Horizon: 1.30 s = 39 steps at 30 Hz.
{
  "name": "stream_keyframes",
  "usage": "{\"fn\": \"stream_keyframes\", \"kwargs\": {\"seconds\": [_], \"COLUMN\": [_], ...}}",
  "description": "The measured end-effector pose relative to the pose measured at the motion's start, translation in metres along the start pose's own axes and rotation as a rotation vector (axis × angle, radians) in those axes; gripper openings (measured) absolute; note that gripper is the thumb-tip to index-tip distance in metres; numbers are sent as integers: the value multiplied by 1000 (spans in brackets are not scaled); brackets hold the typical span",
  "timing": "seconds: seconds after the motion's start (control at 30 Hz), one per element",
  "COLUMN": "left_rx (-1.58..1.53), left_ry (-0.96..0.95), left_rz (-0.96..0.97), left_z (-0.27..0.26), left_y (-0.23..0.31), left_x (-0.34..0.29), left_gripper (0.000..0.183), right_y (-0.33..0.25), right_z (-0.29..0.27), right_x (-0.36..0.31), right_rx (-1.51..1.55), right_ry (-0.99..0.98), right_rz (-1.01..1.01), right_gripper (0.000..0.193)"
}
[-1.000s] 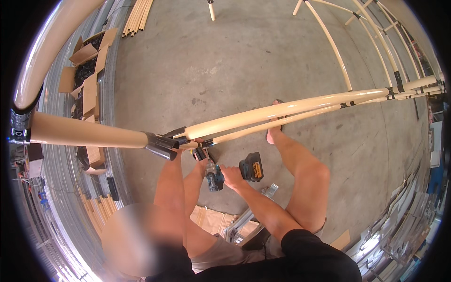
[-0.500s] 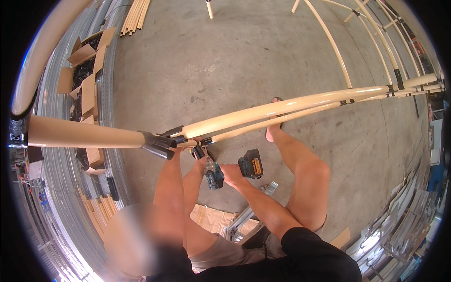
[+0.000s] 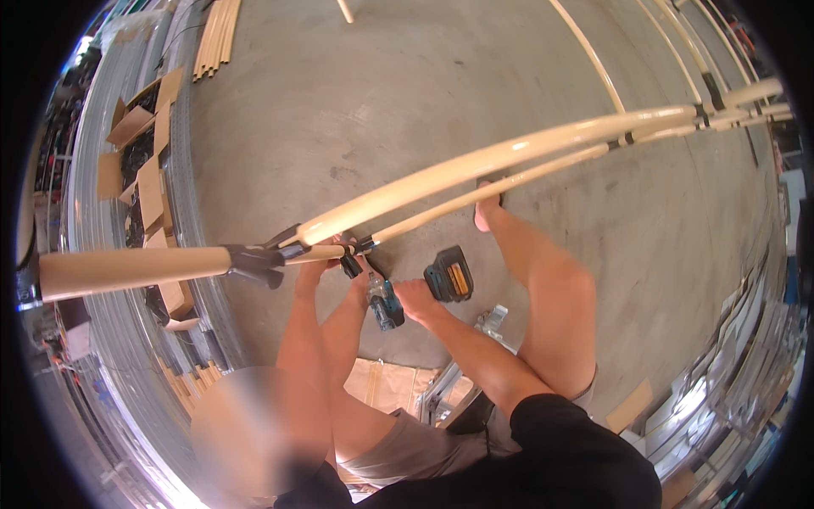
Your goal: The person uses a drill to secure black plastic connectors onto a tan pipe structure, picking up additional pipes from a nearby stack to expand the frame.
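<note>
My right hand (image 3: 414, 299) is wrapped round the grip of a teal and black cordless drill (image 3: 386, 307). Its battery (image 3: 449, 273) points to the right, and its front end lies just beside a black pipe joint (image 3: 350, 265). My left hand (image 3: 314, 271) is closed round the lower beige pipe (image 3: 326, 254), left of that joint. Part of this hand is hidden behind the pipe. Above runs a thicker beige pipe (image 3: 475, 165), ending at a black fitting (image 3: 288, 242). Another thick pipe (image 3: 136, 273) with a black split fitting (image 3: 254, 265) comes in from the left.
Open cardboard boxes (image 3: 151, 195) with black parts stand along the left, on long grey metal lengths (image 3: 97, 212). Loose beige pipes (image 3: 216, 38) lie at the far left. More framework pipes (image 3: 589, 55) rise at the far right. Below my arms are cardboard (image 3: 381, 383) and a metal stand (image 3: 441, 394).
The whole view has shifted a little. The drill's front end now sits slightly farther right of the black joint. Both hands keep their holds.
</note>
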<state>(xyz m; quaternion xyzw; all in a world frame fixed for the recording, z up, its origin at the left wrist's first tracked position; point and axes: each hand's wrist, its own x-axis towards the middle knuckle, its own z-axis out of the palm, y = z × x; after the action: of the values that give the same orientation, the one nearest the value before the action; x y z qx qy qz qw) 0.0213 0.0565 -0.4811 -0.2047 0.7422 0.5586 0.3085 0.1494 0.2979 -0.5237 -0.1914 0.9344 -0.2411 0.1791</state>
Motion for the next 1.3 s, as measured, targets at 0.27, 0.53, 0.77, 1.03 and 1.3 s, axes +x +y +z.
{"fn": "stream_keyframes", "kwargs": {"seconds": [0.27, 0.53, 0.77, 1.03, 1.3], "left_rx": [-47, -491, -442, -526, -278], "left_ry": [20, 190, 157, 325, 220], "left_rz": [76, 106, -16, 184, 610], "left_z": [1, 46, 56, 13, 8], "left_y": [-17, -20, 5, 46, 163], "left_x": [-24, -46, -56, -102, -218], "left_gripper": [32, 36, 35, 39, 47], "right_y": [-19, -29, -10, -9, -38], "right_z": [-5, -42, -17, -135, -267], "right_x": [5, -1, -27, -37, -80], "right_rx": [-49, -341, -217, 260, 214], "right_ry": [17, -217, -291, -363, -80], "right_rz": [60, -122, -115, -84, -281], "right_gripper": [22, 40, 37, 54, 48]}}
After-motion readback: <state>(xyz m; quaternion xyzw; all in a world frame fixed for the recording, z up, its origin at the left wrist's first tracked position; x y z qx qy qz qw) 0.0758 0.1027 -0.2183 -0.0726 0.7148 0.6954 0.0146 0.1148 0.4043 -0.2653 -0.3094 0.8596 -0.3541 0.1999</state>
